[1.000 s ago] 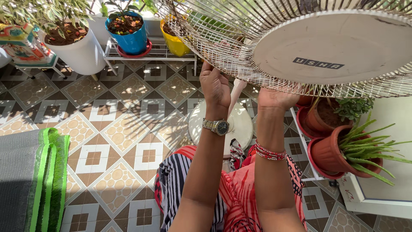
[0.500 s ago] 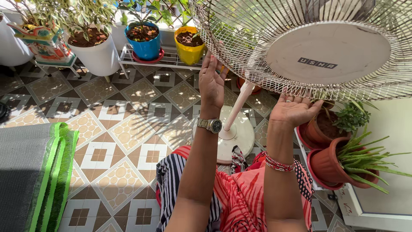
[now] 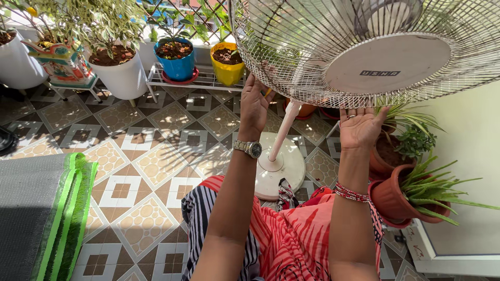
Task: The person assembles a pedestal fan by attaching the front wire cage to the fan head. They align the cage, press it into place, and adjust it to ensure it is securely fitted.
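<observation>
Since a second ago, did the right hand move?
Yes. The right hand has come off the fan cage rim and now hangs open just below it, palm up.

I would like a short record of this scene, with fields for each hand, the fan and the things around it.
left hand: raised, fingers at the lower left rim of the fan guard; watch on the wrist
right hand: palm up, fingers touching the guard's underside; bangles on the wrist
fan: white pedestal type, pole on a round base
floor: patterned tiles
around: potted plants, blue pot, yellow pot; grey mat with green edge
</observation>
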